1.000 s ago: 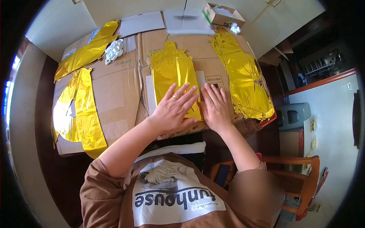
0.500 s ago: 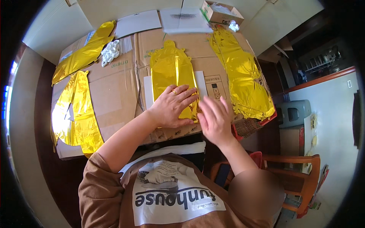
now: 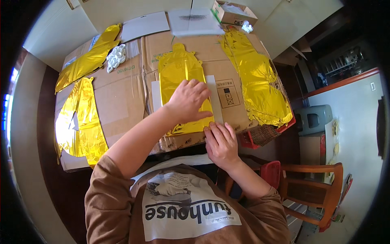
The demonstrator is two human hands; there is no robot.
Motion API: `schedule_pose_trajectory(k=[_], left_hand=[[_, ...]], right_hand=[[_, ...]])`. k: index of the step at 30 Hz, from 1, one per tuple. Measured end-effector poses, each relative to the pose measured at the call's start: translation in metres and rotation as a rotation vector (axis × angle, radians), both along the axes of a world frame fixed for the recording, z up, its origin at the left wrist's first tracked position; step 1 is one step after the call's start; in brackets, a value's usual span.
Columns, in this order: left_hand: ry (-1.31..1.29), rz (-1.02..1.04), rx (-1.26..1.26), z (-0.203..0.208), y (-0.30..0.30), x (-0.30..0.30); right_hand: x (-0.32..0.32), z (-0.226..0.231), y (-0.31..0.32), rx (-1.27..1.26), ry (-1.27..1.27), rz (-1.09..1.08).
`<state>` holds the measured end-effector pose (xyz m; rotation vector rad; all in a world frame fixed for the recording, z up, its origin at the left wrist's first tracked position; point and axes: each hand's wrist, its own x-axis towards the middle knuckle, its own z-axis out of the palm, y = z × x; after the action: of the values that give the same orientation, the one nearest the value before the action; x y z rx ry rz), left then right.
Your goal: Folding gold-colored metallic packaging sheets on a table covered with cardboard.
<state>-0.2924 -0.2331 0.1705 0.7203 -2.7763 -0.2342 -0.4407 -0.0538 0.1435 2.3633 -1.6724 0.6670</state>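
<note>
A flat gold foil balloon (image 3: 180,69) lies in front of me on a white board (image 3: 215,97), with small tabs along its rounded far end. My left hand (image 3: 189,101) rests on the balloon's near half, its fingers slightly bent and its thumb apart. At the near right corner, my right hand (image 3: 222,146) has its fingertips closed on the foil edge. My left palm and fingers cover part of the balloon, and the underside of the right-hand grip is hidden.
Cardboard (image 3: 122,97) covers the table. Another gold foil piece (image 3: 260,81) lies right; more foil pieces (image 3: 87,122) lie left, beside a white bundle (image 3: 116,57). An open box (image 3: 235,15) stands at the far edge. A wooden chair (image 3: 310,166) and a basket (image 3: 262,134) are at right.
My right hand has come down and left to the balloon's near corner. My left hand has shifted slightly, its fingers more bent and drawn together.
</note>
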Motion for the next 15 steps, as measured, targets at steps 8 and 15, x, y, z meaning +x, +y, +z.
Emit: schedule_pose_trajectory(k=[8,15], left_hand=[[0.019,0.121,-0.059,-0.002,-0.080,-0.014],[0.479,0.328,-0.305,-0.001,-0.095,0.018]], right_hand=[[-0.002,0.004,-0.002,-0.002,-0.027,0.036],[-0.004,0.007,-0.008,0.008,-0.043,0.063]])
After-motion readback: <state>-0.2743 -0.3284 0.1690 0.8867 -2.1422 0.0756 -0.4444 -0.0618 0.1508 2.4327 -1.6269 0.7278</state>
